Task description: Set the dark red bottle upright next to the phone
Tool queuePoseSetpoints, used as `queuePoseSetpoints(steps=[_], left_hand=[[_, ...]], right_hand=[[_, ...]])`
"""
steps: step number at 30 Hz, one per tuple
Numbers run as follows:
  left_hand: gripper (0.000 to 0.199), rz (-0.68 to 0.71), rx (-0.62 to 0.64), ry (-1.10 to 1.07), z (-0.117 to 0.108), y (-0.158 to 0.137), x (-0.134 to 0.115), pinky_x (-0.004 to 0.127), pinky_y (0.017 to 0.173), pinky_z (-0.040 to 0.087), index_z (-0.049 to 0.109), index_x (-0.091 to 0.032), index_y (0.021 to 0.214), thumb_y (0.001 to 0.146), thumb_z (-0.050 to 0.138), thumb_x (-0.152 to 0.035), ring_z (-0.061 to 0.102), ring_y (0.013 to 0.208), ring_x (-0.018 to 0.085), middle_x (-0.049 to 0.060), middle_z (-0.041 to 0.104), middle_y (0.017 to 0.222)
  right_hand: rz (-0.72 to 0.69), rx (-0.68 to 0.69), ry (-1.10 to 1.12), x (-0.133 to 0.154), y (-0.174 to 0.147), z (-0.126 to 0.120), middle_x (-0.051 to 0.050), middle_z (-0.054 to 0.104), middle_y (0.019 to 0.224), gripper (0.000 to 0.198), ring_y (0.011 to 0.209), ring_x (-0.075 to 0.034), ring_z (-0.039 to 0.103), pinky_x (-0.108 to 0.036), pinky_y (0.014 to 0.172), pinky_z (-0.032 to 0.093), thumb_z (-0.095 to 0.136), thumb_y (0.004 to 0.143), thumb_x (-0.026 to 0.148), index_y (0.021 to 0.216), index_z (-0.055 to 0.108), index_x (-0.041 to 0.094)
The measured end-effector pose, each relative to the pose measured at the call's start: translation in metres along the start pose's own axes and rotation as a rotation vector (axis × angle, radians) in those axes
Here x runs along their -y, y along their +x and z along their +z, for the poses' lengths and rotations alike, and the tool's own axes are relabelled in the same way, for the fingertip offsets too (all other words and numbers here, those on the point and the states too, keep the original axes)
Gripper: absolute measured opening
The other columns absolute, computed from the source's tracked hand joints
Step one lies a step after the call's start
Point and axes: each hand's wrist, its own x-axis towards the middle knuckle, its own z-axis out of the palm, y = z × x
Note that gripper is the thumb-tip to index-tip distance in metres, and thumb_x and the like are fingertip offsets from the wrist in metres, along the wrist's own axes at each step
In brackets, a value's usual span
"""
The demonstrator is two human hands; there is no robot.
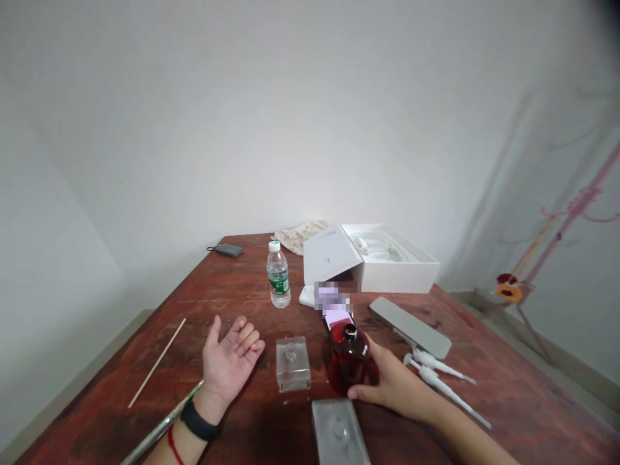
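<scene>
My right hand wraps its fingers around a glossy, dark red-brown bottle, round-bodied and narrow-necked, beside the clear block at the table; my left hand lies palm up, loosely curled.

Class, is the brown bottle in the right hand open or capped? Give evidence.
Open. The brown bottle, held by the right hand, shows an uncovered mouth, with no cap on it.

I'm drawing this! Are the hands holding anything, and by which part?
The right hand holds the amber bottle by the side of its body; the left hand, palm up, holds nothing.
</scene>
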Motion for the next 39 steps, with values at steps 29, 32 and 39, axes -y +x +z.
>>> queuePoseSetpoints(steps=[29, 32, 39], left_hand=[[0.059, -0.076, -0.038, -0.226, 0.0049, -0.0076, -0.0058, 0.022, 0.040, 0.056, 0.069, -0.011, 0.086, 0.121, 0.032, -0.041, 0.053, 0.043, 0.012, -0.002, 0.050, 0.059], [0.055, -0.070, -0.032, -0.223, 0.0047, -0.0053, -0.0054, 0.020, 0.039, 0.054, 0.069, -0.011, 0.084, 0.120, 0.035, -0.034, 0.053, 0.042, 0.012, -0.002, 0.050, 0.058], [0.052, -0.054, -0.014, -0.204, 0.0055, -0.0058, -0.0049, 0.017, 0.038, 0.047, 0.070, -0.010, 0.081, 0.118, 0.036, -0.025, 0.050, 0.038, 0.010, -0.004, 0.046, 0.055]], right_hand=[[0.007, 0.049, -0.117, -0.0017, -0.0026, -0.0008, -0.019, 0.079, 0.136, 0.079, 0.125, -0.044, 0.073, -0.059, 0.113, 0.056, 0.092, 0.078, 0.057, 0.141, 0.067, 0.017], [-0.005, 0.048, -0.117, -0.0023, -0.0023, -0.0011, -0.020, 0.078, 0.136, 0.080, 0.126, -0.044, 0.073, -0.060, 0.116, 0.054, 0.091, 0.079, 0.059, 0.143, 0.065, 0.017], [-0.011, 0.052, -0.117, -0.0036, -0.0029, -0.0002, -0.019, 0.078, 0.135, 0.080, 0.124, -0.043, 0.073, -0.058, 0.112, 0.057, 0.089, 0.081, 0.063, 0.141, 0.065, 0.017]])
